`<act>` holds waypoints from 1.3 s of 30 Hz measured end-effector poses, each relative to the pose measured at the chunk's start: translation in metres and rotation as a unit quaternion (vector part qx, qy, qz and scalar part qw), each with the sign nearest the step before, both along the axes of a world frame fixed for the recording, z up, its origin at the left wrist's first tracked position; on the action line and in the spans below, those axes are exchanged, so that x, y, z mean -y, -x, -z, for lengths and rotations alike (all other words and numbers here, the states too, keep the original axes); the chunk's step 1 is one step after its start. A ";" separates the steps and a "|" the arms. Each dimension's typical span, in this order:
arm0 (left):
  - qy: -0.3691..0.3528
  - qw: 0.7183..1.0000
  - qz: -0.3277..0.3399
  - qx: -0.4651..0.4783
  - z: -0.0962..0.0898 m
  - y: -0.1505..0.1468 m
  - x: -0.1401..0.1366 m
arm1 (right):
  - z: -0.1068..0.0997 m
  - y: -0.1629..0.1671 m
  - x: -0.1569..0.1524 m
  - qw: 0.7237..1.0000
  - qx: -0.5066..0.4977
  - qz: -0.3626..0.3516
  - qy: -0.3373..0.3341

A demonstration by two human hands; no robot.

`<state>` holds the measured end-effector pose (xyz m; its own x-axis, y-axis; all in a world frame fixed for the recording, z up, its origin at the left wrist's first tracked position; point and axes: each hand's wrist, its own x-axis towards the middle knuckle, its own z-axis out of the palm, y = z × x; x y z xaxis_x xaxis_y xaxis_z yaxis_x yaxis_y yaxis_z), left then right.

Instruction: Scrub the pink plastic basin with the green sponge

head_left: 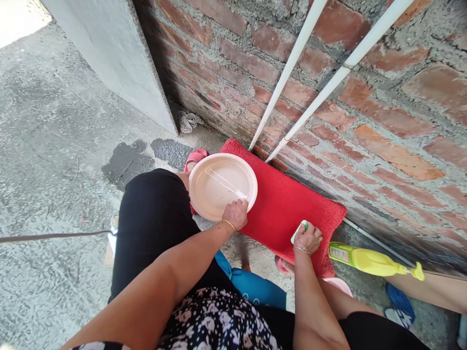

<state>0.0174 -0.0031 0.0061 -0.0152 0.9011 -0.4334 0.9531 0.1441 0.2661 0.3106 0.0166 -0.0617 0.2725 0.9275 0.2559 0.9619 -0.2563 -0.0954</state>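
My left hand (236,214) grips the near right rim of a round, pale pink plastic basin (204,170), fingers over the edge. The basin is beside my left leg and overlaps the left end of a red mat (277,194). A bright streak shows inside it; how much water it holds, I cannot tell. Toward the mat's right end, my right hand (309,238) is closed on a small white-and-green block (298,232), pressed against the red surface. My fingers cover much of the block, so its kind is unclear. Just right of the mat lies a yellow bottle (375,261).
A brick wall (397,170) with two white pipes (314,114) rises behind the mat. At left, a grey slab (116,63) stands on concrete near a crumpled cloth (188,121). A blue slipper (400,305) lies at lower right. Teal fabric (259,287) hangs between my legs.
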 end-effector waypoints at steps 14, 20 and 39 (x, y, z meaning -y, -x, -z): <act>-0.013 1.000 0.000 -0.010 0.001 -0.001 0.001 | -0.009 0.153 -0.011 0.950 -0.004 -0.289 0.116; 0.003 1.000 -0.005 -0.004 -0.001 0.000 0.000 | -0.001 0.057 -0.014 0.990 -0.006 -0.125 0.059; 0.004 1.000 -0.008 -0.011 -0.002 -0.002 0.000 | -0.016 0.161 0.019 0.921 0.014 -0.348 0.171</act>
